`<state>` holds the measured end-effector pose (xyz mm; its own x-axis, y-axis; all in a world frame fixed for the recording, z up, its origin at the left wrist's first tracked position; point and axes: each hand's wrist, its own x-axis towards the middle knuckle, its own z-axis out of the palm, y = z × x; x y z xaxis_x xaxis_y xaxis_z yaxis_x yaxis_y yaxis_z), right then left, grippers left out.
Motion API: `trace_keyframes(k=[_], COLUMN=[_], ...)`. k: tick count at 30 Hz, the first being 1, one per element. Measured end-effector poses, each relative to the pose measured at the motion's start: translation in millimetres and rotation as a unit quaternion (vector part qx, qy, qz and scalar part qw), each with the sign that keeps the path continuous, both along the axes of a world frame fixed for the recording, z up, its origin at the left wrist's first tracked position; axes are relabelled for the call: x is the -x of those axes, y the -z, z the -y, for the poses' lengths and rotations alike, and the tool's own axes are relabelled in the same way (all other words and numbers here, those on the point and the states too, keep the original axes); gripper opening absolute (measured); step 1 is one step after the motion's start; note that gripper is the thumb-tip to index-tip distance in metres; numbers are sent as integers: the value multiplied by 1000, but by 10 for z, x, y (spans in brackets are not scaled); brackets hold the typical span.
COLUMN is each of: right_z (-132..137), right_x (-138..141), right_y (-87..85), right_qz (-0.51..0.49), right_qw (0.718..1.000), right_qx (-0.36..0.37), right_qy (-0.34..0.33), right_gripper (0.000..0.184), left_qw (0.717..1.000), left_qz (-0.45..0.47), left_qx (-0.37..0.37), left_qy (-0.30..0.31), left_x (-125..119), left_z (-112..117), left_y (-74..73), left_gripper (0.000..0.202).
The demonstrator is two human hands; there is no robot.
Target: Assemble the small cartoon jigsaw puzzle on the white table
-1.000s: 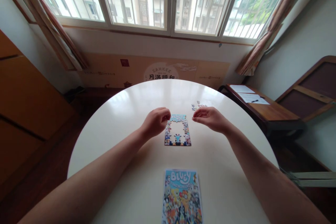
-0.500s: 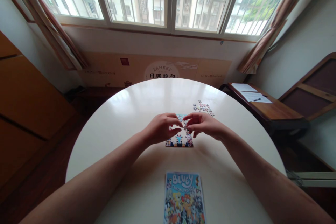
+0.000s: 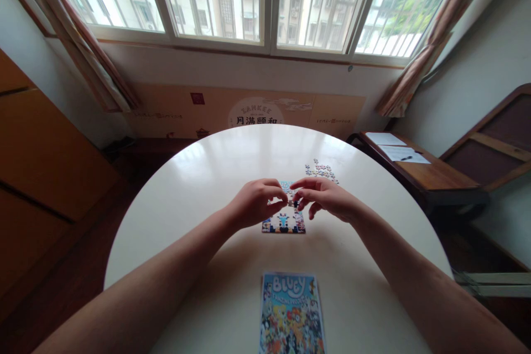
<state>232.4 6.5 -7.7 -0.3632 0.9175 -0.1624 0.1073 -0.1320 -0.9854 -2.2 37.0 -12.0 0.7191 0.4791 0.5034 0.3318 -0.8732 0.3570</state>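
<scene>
A part-built jigsaw puzzle [image 3: 284,223] lies at the middle of the round white table [image 3: 194,188]; only its border is filled. My left hand [image 3: 254,202] and my right hand [image 3: 322,196] meet just above it, fingertips pinched together. A small puzzle piece [image 3: 291,197] shows between the fingertips of both hands. The hands hide the upper half of the puzzle. Several loose puzzle pieces [image 3: 321,170] lie behind my right hand.
A colourful reference picture [image 3: 291,313] with the word BLUEY lies at the near table edge. A low wooden side table [image 3: 431,173] with papers [image 3: 394,146] and a pen stands to the right. Windows and curtains run along the far wall.
My hands were apart on either side of the puzzle. They have come together over its middle, pinching a small piece between them, and have held there for the last half second.
</scene>
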Motion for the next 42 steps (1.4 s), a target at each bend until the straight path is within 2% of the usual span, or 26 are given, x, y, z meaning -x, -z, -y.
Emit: trace_keyframes(k=[4,7,11,14,21,29,32,37,42], right_z=[-26,-16,45,78,60,45,65,148,199], right_x=[-45,-78,-71,-48,-60,-62,-52,-8,24], right_y=[5,7,-25,-46,1,44,16,-78,-142], right_qz=[44,98,195,228,247,239,251,323,353], right_qw=[997,986,943,919,907,904,900,873,856], right_qx=[-45,-135,-269,-319,-332,-332,-331,-335,-336], right_qy=[35,20,-18,-42,-76,-120,-134,-143,-173], right_gripper=[24,22,13,10,16,15,18,26,24], left_qw=[1000,1000,1000,1000,999,996,994,991,988], left_qz=[-4,-5,-9,-12,-19,-41,-48,-73,-94], left_qx=[0,5,12,21,46,74,79,90,102], left_qy=[-4,-8,-13,-11,10,39,52,65,73], left_x=[8,12,14,13,-6,-8,-4,4,29], left_z=[-9,-13,-13,-9,-6,-39,-43,-47,-77], left_y=[2,5,7,4,28,86,96,110,129], left_gripper=[11,10,10,10,9,8,8,7,12])
